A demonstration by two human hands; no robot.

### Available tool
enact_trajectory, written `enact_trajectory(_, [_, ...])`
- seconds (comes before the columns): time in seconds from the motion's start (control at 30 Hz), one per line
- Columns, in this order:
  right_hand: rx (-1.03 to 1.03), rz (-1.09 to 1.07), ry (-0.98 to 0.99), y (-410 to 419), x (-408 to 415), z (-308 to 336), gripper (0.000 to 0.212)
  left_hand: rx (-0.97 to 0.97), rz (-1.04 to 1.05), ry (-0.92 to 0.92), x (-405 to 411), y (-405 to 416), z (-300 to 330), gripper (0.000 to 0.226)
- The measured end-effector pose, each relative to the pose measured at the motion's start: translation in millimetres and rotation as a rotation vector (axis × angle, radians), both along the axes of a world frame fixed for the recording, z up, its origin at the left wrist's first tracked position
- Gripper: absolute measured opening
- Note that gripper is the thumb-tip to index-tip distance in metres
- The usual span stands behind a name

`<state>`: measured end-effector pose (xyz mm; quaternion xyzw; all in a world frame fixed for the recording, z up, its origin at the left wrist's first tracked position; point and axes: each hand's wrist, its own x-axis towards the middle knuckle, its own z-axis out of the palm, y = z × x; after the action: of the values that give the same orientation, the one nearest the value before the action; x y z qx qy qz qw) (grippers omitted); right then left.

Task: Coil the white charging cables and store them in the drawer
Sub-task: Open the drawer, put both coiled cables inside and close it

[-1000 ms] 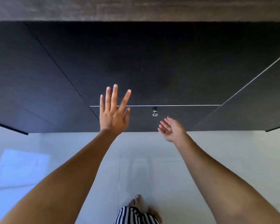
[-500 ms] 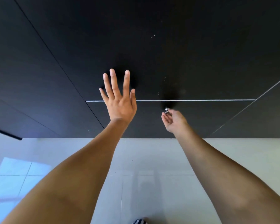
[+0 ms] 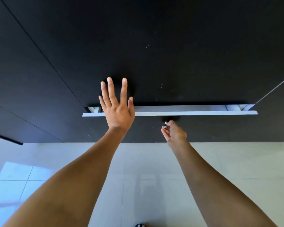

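A black cabinet fills the upper view. Its bottom drawer stands pulled out a little, showing a white top edge and a narrow pale gap behind it. My right hand pinches the small silver knob on the drawer front. My left hand is held up with straight, spread fingers in front of the cabinet panel above the drawer's left end; whether it touches the panel I cannot tell. No white cable is in view.
Black cabinet panels run left and right of the drawer. A glossy pale tiled floor lies below, with a bright window reflection at the lower left. A striped garment edge shows at the bottom.
My right hand reached the knob, took hold of it, and the drawer has come out a little. My left hand rose against the panel. The view moved closer to the cabinet.
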<state>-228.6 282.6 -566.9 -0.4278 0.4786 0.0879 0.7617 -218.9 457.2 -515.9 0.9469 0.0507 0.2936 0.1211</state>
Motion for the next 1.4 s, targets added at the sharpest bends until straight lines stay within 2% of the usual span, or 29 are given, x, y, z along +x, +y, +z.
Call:
enact_trajectory(0.07, [0.009,-0.004,-0.007,-0.7,-5.5,1.6,0.014,-0.024,-0.002,0.047,-3.5,-2.9,2.9,0.059])
enact_trajectory(0.13, [-0.097,0.061,-0.024,1.1,-14.5,6.4,0.009,-0.051,-0.004,0.097,-10.8,-8.6,5.2,0.060])
enact_trajectory(0.17, [-0.248,0.136,-0.042,3.2,-20.8,9.7,0.007,-0.052,-0.020,0.131,-16.0,-11.7,4.7,0.061])
enact_trajectory(0.23, [-0.741,0.295,-0.163,5.5,-39.4,15.1,0.013,-0.014,-0.099,0.221,-30.9,-18.4,-1.2,0.061])
enact_trajectory(0.33, [-1.492,0.490,-0.569,-5.9,-61.0,24.9,0.030,0.059,-0.233,0.399,-54.7,-28.1,-13.5,0.061])
enact_trajectory(0.4, [-1.700,0.824,-0.622,-19.6,-57.8,30.5,0.052,0.095,-0.264,0.537,-63.0,-31.0,-19.7,0.061])
enact_trajectory(0.47, [-1.727,1.168,-0.486,-35.5,-50.0,34.2,0.067,0.116,-0.281,0.669,-64.2,-30.3,-21.1,0.062])
enact_trajectory(0.5, [-1.712,1.268,-0.431,-42.5,-46.0,32.9,0.069,0.130,-0.293,0.717,-62.8,-28.6,-20.4,0.062])
enact_trajectory(0.6, [-1.655,1.419,-0.340,-49.6,-43.6,32.2,0.070,0.208,-0.317,0.817,-58.9,-24.6,-15.7,0.063])
enact_trajectory(0.73, [-1.579,1.467,-0.233,-41.7,-47.7,39.9,0.074,0.231,-0.285,0.906,-63.2,-29.4,-9.1,0.066])
enact_trajectory(1.0, [-1.476,1.582,-0.156,-45.7,-90.3,54.1,0.076,0.198,-0.266,0.974,-108.0,-36.0,-3.9,0.070])
enact_trajectory(1.4, [-1.384,1.672,-0.068,-50.5,-146.0,70.0,0.060,0.158,-0.284,1.109,-166.1,-38.8,14.1,0.061])
